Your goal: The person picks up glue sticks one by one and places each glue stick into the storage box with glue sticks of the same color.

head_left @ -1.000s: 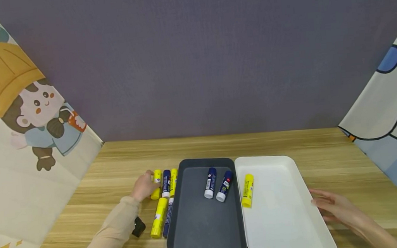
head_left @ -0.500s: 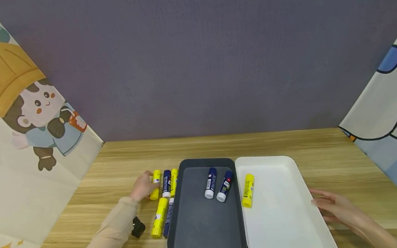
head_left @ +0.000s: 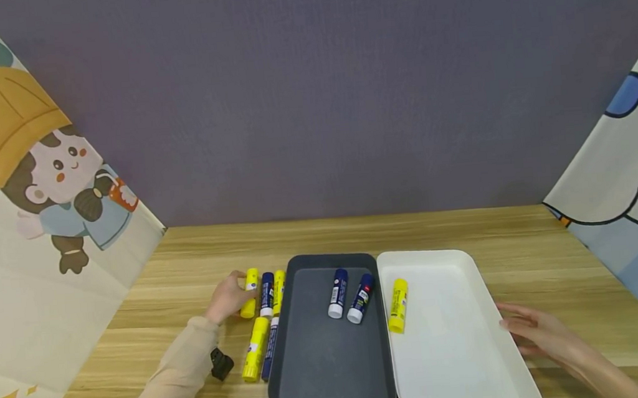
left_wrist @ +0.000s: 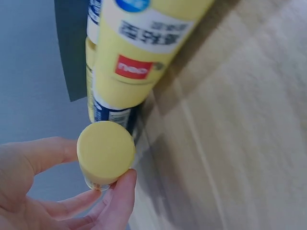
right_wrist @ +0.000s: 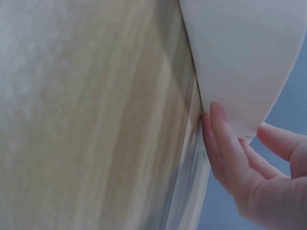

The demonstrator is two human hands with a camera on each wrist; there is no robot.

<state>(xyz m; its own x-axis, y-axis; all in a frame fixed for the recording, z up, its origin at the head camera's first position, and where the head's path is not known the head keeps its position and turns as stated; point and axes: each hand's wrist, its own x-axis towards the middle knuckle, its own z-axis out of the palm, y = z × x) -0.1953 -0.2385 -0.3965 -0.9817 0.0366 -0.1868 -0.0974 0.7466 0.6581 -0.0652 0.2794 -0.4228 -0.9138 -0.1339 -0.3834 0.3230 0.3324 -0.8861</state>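
My left hand [head_left: 230, 298] pinches a yellow glue stick [head_left: 250, 304] between thumb and fingers; its round yellow end [left_wrist: 106, 151] faces the left wrist camera. Beside it lie a navy glue stick [head_left: 267, 290] and another yellow one [head_left: 278, 289]. Closer to me are a larger yellow glue stick [head_left: 254, 349] and a navy one [head_left: 270, 351]. My right hand [head_left: 543, 331] touches the outer right side of the white tray [head_left: 466, 350]. In the right wrist view, its fingers [right_wrist: 225, 139] lie along the tray wall and the thumb is at the rim.
A dark grey tray [head_left: 333, 373] stands against the white tray and holds two navy glue sticks with white caps [head_left: 337, 293]. One yellow glue stick [head_left: 398, 305] lies in the white tray. A small black object [head_left: 221, 364] shows by the left wrist. A grey panel [head_left: 345, 97] rises behind the table.
The yellow glue stick in my left hand has shifted slightly up and away from me in the head view. My right hand and both trays have stayed put.
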